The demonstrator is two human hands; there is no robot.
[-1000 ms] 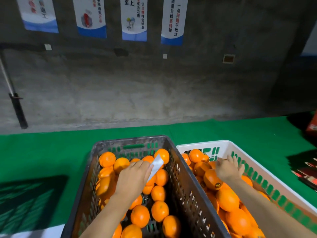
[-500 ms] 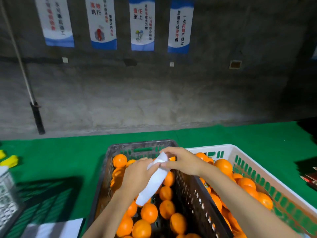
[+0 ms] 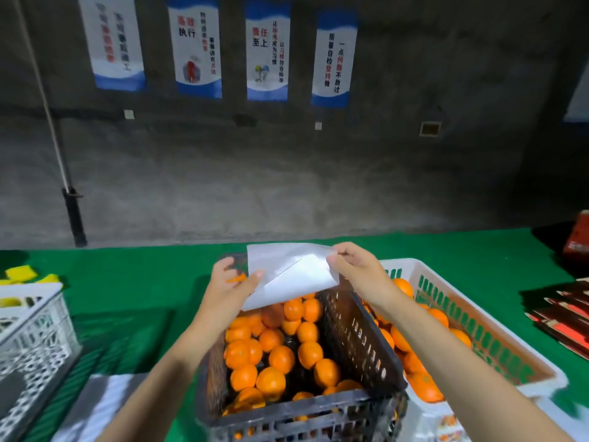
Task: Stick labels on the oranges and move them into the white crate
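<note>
Head view: pinched label sheet [image 3: 287, 275] in left hand [image 3: 229, 288] and right hand [image 3: 353, 269], above oranges [image 3: 280, 358], with white crate [image 3: 411, 265] right of fingers.

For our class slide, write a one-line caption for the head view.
Left hand and right hand hold a white sheet above the dark crate of oranges, beside the white crate.

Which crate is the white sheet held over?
The dark crate, the middle one; the sheet hangs above its far end, clear of the white crate and the pale lattice crate.
</note>
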